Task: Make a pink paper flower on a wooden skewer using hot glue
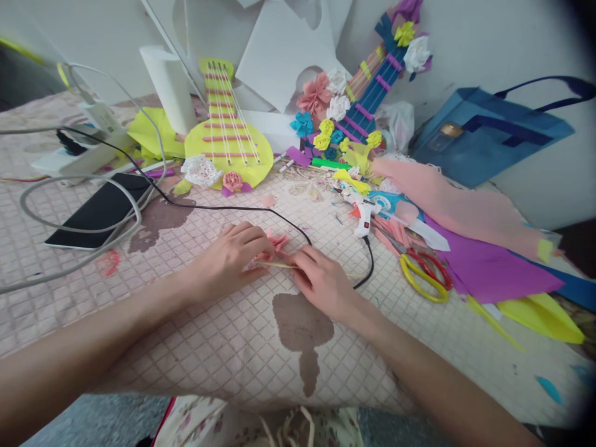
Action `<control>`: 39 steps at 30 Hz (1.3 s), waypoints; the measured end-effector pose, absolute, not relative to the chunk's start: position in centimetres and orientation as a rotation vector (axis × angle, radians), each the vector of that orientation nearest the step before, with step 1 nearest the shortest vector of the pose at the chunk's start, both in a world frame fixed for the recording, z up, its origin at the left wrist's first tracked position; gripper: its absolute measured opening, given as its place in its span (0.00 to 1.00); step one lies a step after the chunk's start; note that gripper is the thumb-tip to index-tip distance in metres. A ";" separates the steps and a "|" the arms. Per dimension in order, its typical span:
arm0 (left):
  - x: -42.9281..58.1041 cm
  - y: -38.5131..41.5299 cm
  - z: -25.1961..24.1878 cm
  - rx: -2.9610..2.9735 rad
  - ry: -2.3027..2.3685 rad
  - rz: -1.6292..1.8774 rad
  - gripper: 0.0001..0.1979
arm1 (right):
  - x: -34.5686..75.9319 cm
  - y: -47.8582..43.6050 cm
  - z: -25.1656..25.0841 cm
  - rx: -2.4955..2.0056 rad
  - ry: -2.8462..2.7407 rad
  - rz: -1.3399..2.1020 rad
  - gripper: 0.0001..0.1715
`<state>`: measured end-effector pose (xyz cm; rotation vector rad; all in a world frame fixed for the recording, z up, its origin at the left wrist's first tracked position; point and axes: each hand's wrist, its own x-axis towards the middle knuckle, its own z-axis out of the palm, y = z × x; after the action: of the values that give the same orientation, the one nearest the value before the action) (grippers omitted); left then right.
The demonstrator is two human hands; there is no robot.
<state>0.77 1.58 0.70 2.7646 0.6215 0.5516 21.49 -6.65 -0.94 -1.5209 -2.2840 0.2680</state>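
My left hand (230, 257) has its fingers curled over a small pink paper flower (275, 243) on the table. My right hand (321, 279) pinches a thin wooden stick (278, 265) that runs from its fingertips to the flower. Both hands rest on the checked tablecloth (223, 347), almost touching each other. A black cord (223, 208) loops just behind them to a white glue gun (364, 214).
Yellow-handled scissors (424, 273) lie right of my hands beside purple (488, 264), pink and yellow paper sheets. A yellow paper guitar (228, 133) and a blue flower-covered guitar (367, 93) stand at the back. A black tablet (100, 210) and grey cables lie left; a blue bag (488, 133) sits at right.
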 end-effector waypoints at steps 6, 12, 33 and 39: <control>0.7 1.7 0.9 2.770 0.620 0.536 0.06 | 21.6 -6.8 -0.8 -1.495 -2.212 0.319 0.06; 0.6 1.5 1.5 2.756 0.613 0.530 0.04 | 21.4 -5.8 0.1 -1.405 -2.058 0.215 0.08; 0.1 2.0 1.1 2.648 0.881 0.614 0.06 | 19.6 -4.0 -0.6 -1.594 -2.297 0.013 0.12; 0.3 2.0 0.5 2.630 0.939 0.482 0.05 | 19.6 -4.1 -0.7 -1.554 -2.281 0.013 0.10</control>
<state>0.27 2.01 0.47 2.6302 0.9392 0.4817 19.60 -4.07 -0.70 -1.5535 -2.2807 0.0132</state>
